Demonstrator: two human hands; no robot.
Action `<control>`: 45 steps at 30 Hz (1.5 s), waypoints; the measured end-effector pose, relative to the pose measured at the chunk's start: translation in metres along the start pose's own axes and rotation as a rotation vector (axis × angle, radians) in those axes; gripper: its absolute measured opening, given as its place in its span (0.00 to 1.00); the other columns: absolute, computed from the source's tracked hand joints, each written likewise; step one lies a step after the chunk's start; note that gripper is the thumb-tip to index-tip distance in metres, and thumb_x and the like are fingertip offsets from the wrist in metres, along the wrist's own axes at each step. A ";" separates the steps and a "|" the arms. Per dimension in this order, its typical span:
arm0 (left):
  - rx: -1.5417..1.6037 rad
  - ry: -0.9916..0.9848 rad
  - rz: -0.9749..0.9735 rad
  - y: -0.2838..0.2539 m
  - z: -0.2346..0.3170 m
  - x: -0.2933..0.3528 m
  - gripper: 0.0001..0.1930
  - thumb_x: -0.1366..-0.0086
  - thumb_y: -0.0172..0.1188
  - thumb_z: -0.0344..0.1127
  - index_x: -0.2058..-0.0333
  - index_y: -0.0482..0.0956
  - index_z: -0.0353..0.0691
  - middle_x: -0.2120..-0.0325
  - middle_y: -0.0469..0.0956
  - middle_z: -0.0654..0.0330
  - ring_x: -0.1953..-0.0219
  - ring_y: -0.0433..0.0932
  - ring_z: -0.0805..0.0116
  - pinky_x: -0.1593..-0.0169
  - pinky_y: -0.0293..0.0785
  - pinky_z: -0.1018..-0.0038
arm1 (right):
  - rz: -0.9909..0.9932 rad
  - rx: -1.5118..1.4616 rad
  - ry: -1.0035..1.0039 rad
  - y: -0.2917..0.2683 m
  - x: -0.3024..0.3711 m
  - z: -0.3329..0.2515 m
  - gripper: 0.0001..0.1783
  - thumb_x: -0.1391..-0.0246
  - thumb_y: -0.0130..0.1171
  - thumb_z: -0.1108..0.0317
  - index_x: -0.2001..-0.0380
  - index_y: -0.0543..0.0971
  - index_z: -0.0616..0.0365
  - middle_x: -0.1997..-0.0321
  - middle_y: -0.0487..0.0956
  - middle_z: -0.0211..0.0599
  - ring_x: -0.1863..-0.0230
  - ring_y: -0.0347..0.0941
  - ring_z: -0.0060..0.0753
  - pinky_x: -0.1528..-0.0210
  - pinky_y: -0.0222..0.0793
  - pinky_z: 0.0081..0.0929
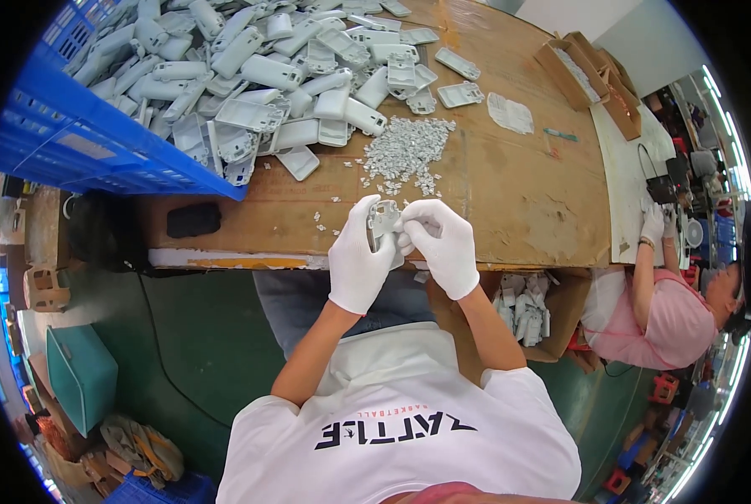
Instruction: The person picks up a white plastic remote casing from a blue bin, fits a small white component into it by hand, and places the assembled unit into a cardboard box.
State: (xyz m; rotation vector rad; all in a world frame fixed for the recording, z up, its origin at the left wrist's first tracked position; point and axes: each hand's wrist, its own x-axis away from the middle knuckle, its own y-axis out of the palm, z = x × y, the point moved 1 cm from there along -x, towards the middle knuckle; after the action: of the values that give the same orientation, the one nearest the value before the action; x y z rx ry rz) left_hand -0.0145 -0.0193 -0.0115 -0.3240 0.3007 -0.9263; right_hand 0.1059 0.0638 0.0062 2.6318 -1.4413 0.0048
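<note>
A white plastic housing [384, 217] with cut-outs at its top is gripped in my white-gloved left hand [357, 267], just over the table's near edge. My right hand [444, 249], gloved too, is closed in a pinch against the housing's right side. Whatever sits between its fingertips is hidden. Beyond my hands lies a heap of tiny white plastic pieces [405, 151], with a few strays scattered nearer. Farther back and to the left spreads a big pile of similar housings [266, 71].
A blue plastic crate [98, 139] stands at the left beside a black pouch [194, 220]. Brown cardboard covers the table [510, 202]. Under its edge, a carton [567, 315] holds white parts. A co-worker in pink [669, 315] works at the right.
</note>
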 end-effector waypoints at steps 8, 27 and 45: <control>-0.030 0.047 0.100 0.000 0.012 0.000 0.24 0.42 0.64 0.26 0.45 0.74 0.39 0.52 0.80 0.51 0.52 0.81 0.53 0.48 0.77 0.65 | 0.061 0.601 -0.493 0.019 -0.004 -0.011 0.08 0.49 0.63 0.81 0.65 0.81 0.56 0.65 0.80 0.40 0.65 0.80 0.36 0.64 0.76 0.29; 0.152 0.052 0.108 -0.007 0.014 -0.014 0.09 0.40 0.63 0.23 0.60 0.79 0.36 0.67 0.83 0.56 0.68 0.83 0.66 0.62 0.78 0.73 | 0.176 0.681 -0.522 0.028 -0.006 -0.008 0.13 0.49 0.63 0.80 0.58 0.83 0.57 0.67 0.75 0.39 0.69 0.76 0.39 0.64 0.72 0.29; 0.249 0.099 0.095 -0.013 0.018 -0.010 0.05 0.40 0.63 0.22 0.66 0.79 0.36 0.72 0.81 0.59 0.72 0.78 0.74 0.65 0.75 0.75 | 0.005 0.533 -0.366 0.016 -0.004 -0.015 0.10 0.51 0.61 0.83 0.64 0.79 0.60 0.66 0.76 0.38 0.67 0.78 0.33 0.63 0.74 0.28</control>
State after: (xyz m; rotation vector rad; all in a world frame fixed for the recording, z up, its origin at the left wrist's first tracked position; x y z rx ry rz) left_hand -0.0225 -0.0158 0.0108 -0.0340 0.2858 -0.8762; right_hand 0.0908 0.0606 0.0228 3.1865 -1.7631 -0.1138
